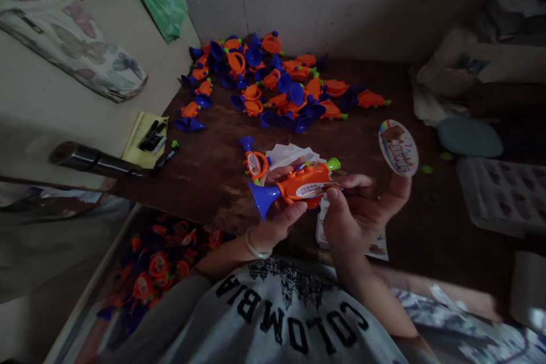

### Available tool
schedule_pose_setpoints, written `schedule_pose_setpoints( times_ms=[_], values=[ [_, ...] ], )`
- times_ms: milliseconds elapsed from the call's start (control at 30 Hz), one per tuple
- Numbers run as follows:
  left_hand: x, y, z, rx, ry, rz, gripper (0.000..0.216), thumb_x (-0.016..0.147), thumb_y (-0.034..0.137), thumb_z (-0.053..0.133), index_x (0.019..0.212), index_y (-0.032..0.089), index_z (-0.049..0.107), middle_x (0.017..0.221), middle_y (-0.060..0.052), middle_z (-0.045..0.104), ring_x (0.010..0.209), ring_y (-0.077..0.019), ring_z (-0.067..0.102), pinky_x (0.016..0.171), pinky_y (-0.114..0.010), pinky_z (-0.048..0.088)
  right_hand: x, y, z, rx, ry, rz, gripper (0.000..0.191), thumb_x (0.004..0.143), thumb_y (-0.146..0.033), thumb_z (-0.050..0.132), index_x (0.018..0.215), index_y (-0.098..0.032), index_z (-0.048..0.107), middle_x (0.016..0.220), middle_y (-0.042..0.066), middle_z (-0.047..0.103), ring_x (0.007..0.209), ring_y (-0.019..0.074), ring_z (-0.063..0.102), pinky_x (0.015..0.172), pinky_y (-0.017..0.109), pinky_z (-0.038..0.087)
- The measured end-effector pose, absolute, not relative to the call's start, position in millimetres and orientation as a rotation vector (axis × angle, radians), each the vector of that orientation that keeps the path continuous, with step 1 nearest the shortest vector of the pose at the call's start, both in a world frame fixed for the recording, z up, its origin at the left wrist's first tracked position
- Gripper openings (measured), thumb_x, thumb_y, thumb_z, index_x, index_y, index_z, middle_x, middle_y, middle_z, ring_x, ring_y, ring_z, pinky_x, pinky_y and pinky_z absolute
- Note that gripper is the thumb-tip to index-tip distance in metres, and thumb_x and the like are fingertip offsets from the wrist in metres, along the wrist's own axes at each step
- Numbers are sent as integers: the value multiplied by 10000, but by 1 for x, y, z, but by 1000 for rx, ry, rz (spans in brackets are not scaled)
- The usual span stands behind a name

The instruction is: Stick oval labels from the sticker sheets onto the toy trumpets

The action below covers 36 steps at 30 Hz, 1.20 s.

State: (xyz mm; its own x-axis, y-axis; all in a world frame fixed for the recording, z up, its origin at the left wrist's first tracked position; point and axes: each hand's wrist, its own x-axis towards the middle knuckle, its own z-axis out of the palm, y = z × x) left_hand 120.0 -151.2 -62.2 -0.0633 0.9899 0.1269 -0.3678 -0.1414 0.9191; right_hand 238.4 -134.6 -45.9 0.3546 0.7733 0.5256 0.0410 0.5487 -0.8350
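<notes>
My left hand (281,219) is wrapped round a toy trumpet (298,186) with an orange body, blue bell and green mouthpiece. The bell points left, and an oval sticker (310,190) lies along the side facing me. At the right end of this sticker, my right hand (360,213) pinches its edge between thumb and finger. A second oval sticker (398,148), with a rainbow and lettering, clings to a raised fingertip of that hand. Just beyond my left hand lies another toy trumpet (256,165) bearing a round-looking sticker. White sheets (294,153) are partly hidden behind my hands.
A heap of toy trumpets (273,82) covers the back of the brown table (205,162). Below the table's left edge, several stickered trumpets (160,267) fill a container. A dark cylinder (94,159) and yellow pad (143,139) lie left; sticker sheets (507,193) lie right.
</notes>
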Motion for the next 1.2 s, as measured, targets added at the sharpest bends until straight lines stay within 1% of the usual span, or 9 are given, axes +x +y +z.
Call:
schedule_pose_setpoints(
  times_ms=[167, 500, 567, 667, 733, 833, 967, 1100, 1200],
  values=[
    [122, -150, -51, 1030, 856, 1486, 671, 844, 573, 821, 1413, 312, 580, 1493, -115, 655, 1474, -348, 570, 1203, -555, 517, 238, -136, -43, -868, -1155, 540, 816, 940, -183, 722, 1581, -513, 340, 1000, -10, 589, 809, 144, 616, 720, 252, 616],
    [127, -149, -66, 1006, 924, 1505, 710, 860, 603, 795, 1464, 357, 515, 1539, -99, 611, 1513, -355, 527, 1230, -589, 493, 240, -133, -46, -845, -1183, 554, 844, 930, -137, 726, 1575, -513, 333, 1009, -28, 606, 796, 120, 630, 734, 232, 626],
    [128, -147, -64, 990, 901, 1524, 700, 864, 583, 801, 1459, 355, 513, 1544, -97, 606, 1511, -355, 528, 1237, -589, 490, 241, -133, -46, -872, -1203, 530, 842, 941, -153, 720, 1590, -501, 312, 997, -23, 602, 789, 128, 633, 722, 241, 625],
    [129, -146, -60, 974, 840, 1547, 609, 877, 512, 815, 1398, 340, 548, 1541, -85, 612, 1488, -346, 555, 1254, -577, 476, 241, -133, -45, -906, -1215, 506, 839, 953, -168, 712, 1609, -479, 291, 988, -15, 596, 784, 141, 638, 721, 258, 625],
    [128, -146, -58, 978, 858, 1542, 571, 884, 503, 811, 1371, 330, 567, 1529, -85, 625, 1476, -347, 569, 1250, -568, 480, 241, -132, -44, -886, -1200, 532, 836, 947, -149, 717, 1600, -482, 314, 994, -17, 600, 803, 138, 642, 739, 253, 623],
    [129, -146, -57, 989, 944, 1529, 618, 894, 556, 783, 1421, 336, 548, 1514, -92, 639, 1490, -352, 553, 1232, -566, 494, 239, -132, -44, -834, -1162, 574, 834, 925, -102, 730, 1568, -494, 371, 1000, -27, 610, 835, 126, 640, 770, 236, 615],
    [130, -146, -58, 975, 1014, 1542, 591, 928, 572, 735, 1436, 346, 535, 1523, -79, 636, 1509, -346, 534, 1230, -567, 495, 236, -131, -44, -820, -1124, 581, 848, 903, -81, 741, 1556, -494, 392, 993, -34, 623, 820, 127, 637, 757, 241, 617],
    [129, -146, -57, 1008, 915, 1601, 388, 973, 447, 712, 1317, 346, 563, 1559, -45, 606, 1492, -321, 558, 1259, -554, 477, 237, -128, -42, -854, -1185, 488, 828, 926, -99, 725, 1570, -461, 351, 971, -28, 637, 800, 139, 661, 726, 269, 638],
    [128, -146, -55, 1103, 843, 1664, 342, 980, 360, 713, 1278, 333, 548, 1528, -50, 626, 1450, -296, 601, 1263, -536, 478, 240, -124, -39, -874, -1249, 428, 835, 920, -78, 726, 1566, -429, 329, 942, -35, 648, 743, 130, 668, 683, 260, 645]
  ],
)
